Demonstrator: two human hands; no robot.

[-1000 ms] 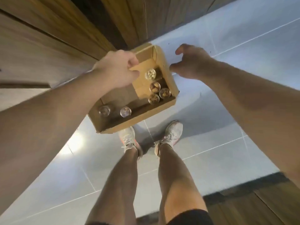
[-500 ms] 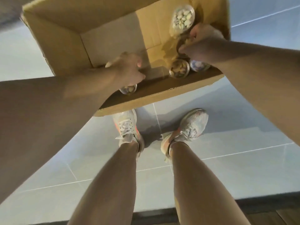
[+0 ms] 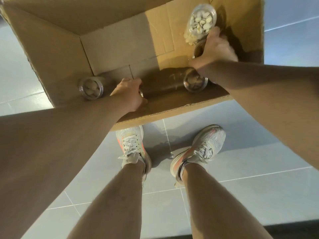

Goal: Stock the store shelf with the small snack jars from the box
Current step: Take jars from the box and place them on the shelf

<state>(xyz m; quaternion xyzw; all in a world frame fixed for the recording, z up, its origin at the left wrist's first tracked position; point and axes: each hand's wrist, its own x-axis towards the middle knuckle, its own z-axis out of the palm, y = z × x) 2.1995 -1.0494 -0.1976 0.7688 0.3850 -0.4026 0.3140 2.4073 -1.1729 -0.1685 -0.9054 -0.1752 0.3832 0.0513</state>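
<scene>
The head camera looks straight down into an open cardboard box (image 3: pixel 57 54) that stands on a pale tiled floor (image 3: pixel 259 195), just in front of the person's 2 feet. Both arms reach down into the box. The left hand (image 3: pixel 128 94) is low at the near wall of the box, with its fingers curled over a small jar (image 3: pixel 141 93); only a thin piece of the clear rim of this jar shows past the knuckles, so the hand covers almost all of it and seems to grip it. The right hand (image 3: pixel 214 50) is in the right part of the box, and its fingers are curled around the top of a dark jar (image 3: pixel 198 50), of which only one side is visible under the palm. Just above this hand, touching the fingers, stands a clear jar of pale nuts (image 3: pixel 200 23), which leans a little toward the far wall. Another jar with brown snacks (image 3: pixel 195 81) sits on the box bottom near the near wall, directly below the right wrist. 1 more jar with a clear lid (image 3: pixel 91 87) stands in the near left corner, just beside the left hand but not touching it. The bottom of the box is partly in sunlight and partly in shadow. On the floor, the left shoe (image 3: pixel 131 144) and the right shoe (image 3: pixel 200 150) are light with orange marks, and the bare legs rise toward the camera.
</scene>
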